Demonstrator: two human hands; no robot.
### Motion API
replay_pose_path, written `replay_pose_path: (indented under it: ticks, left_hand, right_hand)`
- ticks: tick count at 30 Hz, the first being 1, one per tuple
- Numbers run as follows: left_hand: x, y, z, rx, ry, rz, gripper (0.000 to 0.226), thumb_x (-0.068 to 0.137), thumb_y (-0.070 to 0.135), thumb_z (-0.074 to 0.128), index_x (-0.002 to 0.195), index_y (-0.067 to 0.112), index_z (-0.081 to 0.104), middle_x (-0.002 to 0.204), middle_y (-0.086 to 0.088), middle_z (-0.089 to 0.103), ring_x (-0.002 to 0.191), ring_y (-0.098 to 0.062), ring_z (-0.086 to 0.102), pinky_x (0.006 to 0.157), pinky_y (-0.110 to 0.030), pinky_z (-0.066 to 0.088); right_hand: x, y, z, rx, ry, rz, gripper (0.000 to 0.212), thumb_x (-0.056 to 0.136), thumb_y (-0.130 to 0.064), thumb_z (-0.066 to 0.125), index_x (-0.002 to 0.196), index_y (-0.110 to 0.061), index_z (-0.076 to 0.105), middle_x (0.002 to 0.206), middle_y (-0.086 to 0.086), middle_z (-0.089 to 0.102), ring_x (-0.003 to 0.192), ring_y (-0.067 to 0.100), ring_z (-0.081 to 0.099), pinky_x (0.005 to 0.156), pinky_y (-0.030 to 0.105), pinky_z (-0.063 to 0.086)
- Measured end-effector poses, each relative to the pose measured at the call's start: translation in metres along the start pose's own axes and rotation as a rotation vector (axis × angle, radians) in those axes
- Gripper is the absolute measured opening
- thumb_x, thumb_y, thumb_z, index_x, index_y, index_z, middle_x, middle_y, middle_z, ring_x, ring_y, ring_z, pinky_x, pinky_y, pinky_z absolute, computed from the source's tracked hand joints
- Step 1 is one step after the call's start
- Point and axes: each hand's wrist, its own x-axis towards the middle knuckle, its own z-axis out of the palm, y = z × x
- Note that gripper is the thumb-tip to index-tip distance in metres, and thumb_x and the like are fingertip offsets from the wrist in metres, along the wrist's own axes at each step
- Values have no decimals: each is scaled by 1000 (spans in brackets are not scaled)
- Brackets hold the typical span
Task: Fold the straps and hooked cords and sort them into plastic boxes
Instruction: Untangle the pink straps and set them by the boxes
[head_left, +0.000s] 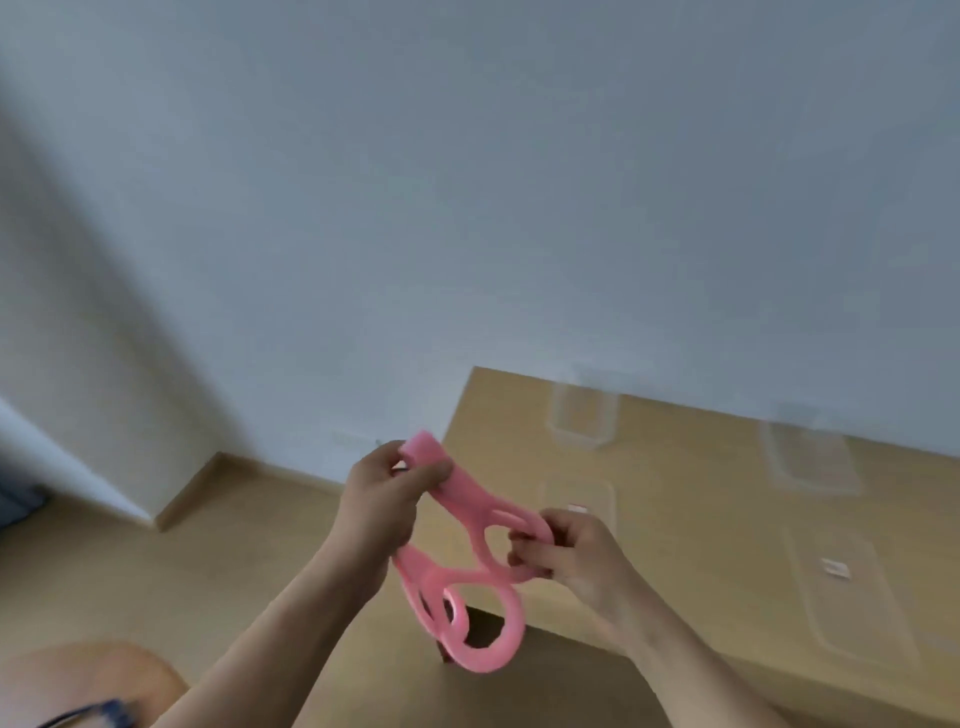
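Observation:
A pink rubbery strap (470, 519) with several oval loops hangs in the air between my hands, left of the table's corner. My left hand (384, 499) pinches its upper end between thumb and fingers. My right hand (566, 551) grips a loop near the middle. The strap's lower loops (483, 629) dangle below both hands. Two clear plastic boxes (584, 418) (810, 454) stand open at the back of the table. The picture is blurred.
The light wooden table (691, 467) fills the right side, with two flat clear lids (582, 501) (852, 592) lying on it. A white wall rises behind. Wooden floor (208, 545) lies to the left, and a rounded wooden seat (88, 680) shows at the bottom left.

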Motion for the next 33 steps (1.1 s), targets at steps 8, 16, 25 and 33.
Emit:
replay_pose_path:
  ticks: [8,16,25,33]
  left_hand:
    - [80,-75,79,338,-218,-273,8,83,22,81,85,15,79,52,3,49,38,-10,35,40,-25,32]
    - [135,-75,119,486,-289,-281,43,86,48,79,90,7,66,75,-9,66,44,-15,47,40,-22,37]
    - [147,-29,145,23,-467,-563,46,87,48,79,68,13,57,57,0,49,39,-14,37,42,-22,32]
    - [178,-18,147,-479,-62,-803,52,92,52,71,65,16,46,50,1,38,41,-13,36,51,-28,37]
  right_hand:
    - [31,43,-89,62,439,269,26,79,5,66,93,-15,76,83,4,73,69,15,67,57,26,51]
    - [108,45,-131,-97,693,296,31,82,5,56,91,-20,72,98,2,73,96,21,68,78,29,55]
    - [107,31,-91,-154,495,204,17,89,-34,69,105,-29,73,114,-6,69,110,18,65,88,27,49]
    - [71,36,-56,142,1,222,38,95,-49,61,114,-19,72,111,2,72,104,19,67,93,38,54]
